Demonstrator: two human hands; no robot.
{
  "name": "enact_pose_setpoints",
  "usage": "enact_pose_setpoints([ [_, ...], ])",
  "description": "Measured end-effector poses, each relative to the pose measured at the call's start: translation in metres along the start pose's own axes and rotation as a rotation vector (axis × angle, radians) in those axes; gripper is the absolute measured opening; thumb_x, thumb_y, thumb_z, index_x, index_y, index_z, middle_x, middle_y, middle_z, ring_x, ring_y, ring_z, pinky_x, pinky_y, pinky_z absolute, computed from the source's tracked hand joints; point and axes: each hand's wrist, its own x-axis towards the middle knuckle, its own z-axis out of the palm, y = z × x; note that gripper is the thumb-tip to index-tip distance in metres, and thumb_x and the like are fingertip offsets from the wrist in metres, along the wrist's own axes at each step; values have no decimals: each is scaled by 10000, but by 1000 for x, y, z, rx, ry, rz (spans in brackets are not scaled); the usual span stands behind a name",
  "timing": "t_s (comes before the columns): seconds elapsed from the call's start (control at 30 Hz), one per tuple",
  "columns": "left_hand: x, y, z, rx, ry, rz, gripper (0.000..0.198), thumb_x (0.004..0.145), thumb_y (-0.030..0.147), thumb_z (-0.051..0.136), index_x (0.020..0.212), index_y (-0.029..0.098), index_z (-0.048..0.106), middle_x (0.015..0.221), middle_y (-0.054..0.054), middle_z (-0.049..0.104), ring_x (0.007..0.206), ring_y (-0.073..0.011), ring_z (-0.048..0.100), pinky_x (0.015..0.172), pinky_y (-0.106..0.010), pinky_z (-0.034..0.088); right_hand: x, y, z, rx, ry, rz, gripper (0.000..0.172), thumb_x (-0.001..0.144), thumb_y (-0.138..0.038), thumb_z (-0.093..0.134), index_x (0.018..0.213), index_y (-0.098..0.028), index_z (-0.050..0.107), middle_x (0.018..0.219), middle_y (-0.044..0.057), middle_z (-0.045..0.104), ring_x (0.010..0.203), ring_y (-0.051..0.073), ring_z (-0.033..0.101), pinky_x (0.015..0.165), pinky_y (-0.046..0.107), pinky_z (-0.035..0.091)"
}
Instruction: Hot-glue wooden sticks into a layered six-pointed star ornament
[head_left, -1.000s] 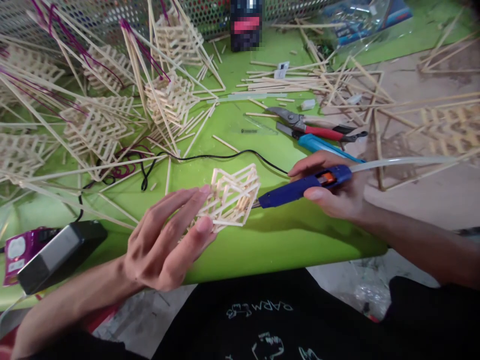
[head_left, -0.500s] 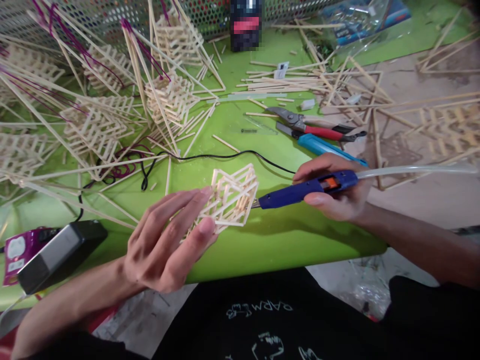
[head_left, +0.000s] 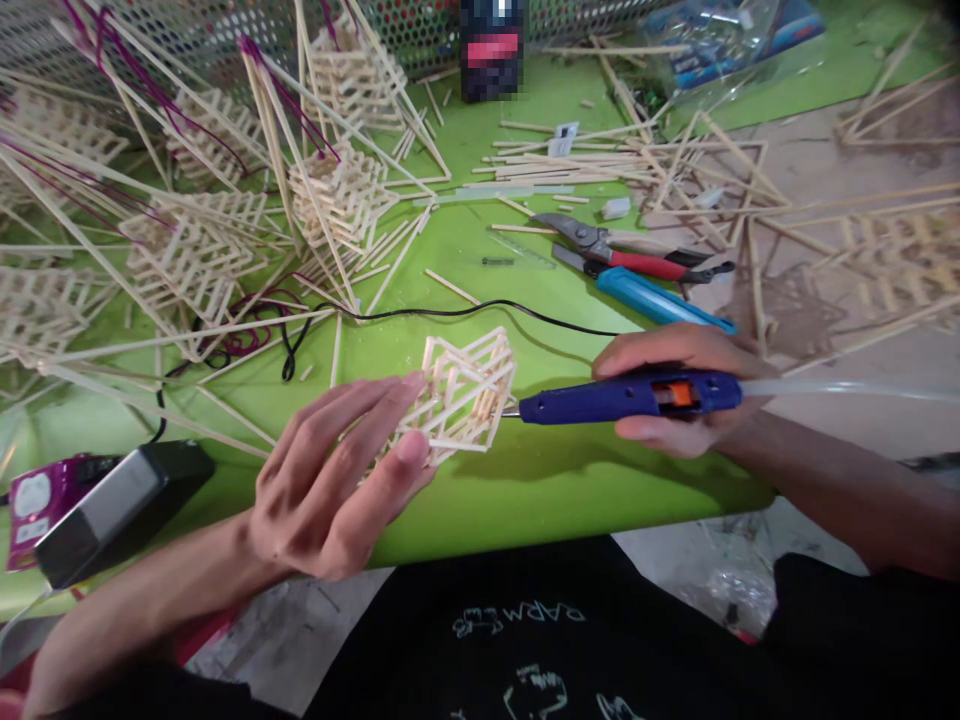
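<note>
Between the thumb and fingers of my left hand (head_left: 337,470) is a small stick frame (head_left: 465,390), built of thin pale wooden sticks stacked in a lattice. My palm hides part of its near left side. My right hand (head_left: 682,390) is wrapped round a blue glue gun (head_left: 592,397) with an orange part showing in its body. A clear glue stick (head_left: 840,388) juts from its rear. The metal nozzle points left and meets the right side of the frame; whether it touches a stick is hard to tell.
Finished-looking stick lattices with purple thread (head_left: 337,200) crowd the left. Pruning shears (head_left: 600,240) and a blue-handled cutter (head_left: 660,298) lie beyond my right hand. Loose sticks (head_left: 540,165) lie behind them. A black cord (head_left: 480,305) crosses the green table (head_left: 450,520); a grey-black box (head_left: 124,510) stands left.
The glue gun has turned slightly in my right hand, its rear end coming lower and nearer to me. My left hand and the stick frame have barely moved.
</note>
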Motion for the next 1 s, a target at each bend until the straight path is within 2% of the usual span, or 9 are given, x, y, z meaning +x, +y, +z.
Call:
enact_pose_setpoints([
  [0.17,-1,-1,1,14,-5,-6,590,633,226,926,1103,212,569,1405,-132,629,1149,-300,703,879,-427,667,9,7,-1,43,-77,-337,438,706,-355,828,1111,-243,705,815,81,762,660,228,733,558,326,589],
  [0.33,1,-2,-1,31,-14,-48,573,686,263,901,1144,260,557,1283,-74,708,1101,-262,723,830,-401,674,24,-7,-5,11,-150,-599,593,758,-357,820,1299,-217,620,784,91,758,701,253,759,566,340,626],
  [0.4,2,-2,-1,23,-5,-40,586,681,251,902,1162,252,567,1291,-91,706,1102,-270,723,823,-409,676,22,-17,-10,-24,-219,-548,590,794,-350,808,1326,-204,598,839,120,764,779,268,768,646,371,647],
  [0.47,2,-3,-1,17,-1,-24,613,660,228,909,1174,234,576,1329,-116,684,1113,-284,718,825,-420,676,17,-26,-16,-92,-210,-449,524,816,-345,798,1286,-196,620,896,151,763,882,281,768,760,399,649],
  [0.63,0,-4,-2,20,10,-15,642,666,220,889,1226,232,576,1415,-125,624,1142,-293,705,794,-439,679,7,-31,-23,-182,-229,-412,573,846,-329,769,1379,-282,563,994,102,775,999,279,758,861,409,638],
  [0.77,-1,-4,-3,26,4,-16,651,647,194,900,1210,236,577,1428,-124,613,1162,-297,696,802,-445,678,13,-16,-17,-162,-249,-590,642,769,-371,843,1341,-226,590,958,114,787,942,286,772,800,397,666],
  [0.83,-1,-5,-3,39,-1,-3,634,634,199,914,1170,217,575,1415,-148,620,1159,-311,697,807,-455,676,17,-8,-14,-152,-137,-732,561,794,-438,810,1267,-187,641,896,108,789,867,257,782,720,333,672],
  [0.93,-1,-5,-3,100,13,48,602,630,217,923,1115,199,567,1375,-164,646,1131,-311,710,812,-442,674,20,-7,-15,-193,-139,-776,520,776,-472,814,1172,-165,674,880,114,788,862,259,784,716,323,678],
  [1.0,-2,-5,-3,133,20,57,583,645,205,913,1109,210,561,1361,-150,659,1120,-297,716,835,-427,671,22,-12,-17,-229,-246,-734,486,754,-461,838,1124,-196,670,872,100,790,876,256,782,742,345,682],
])
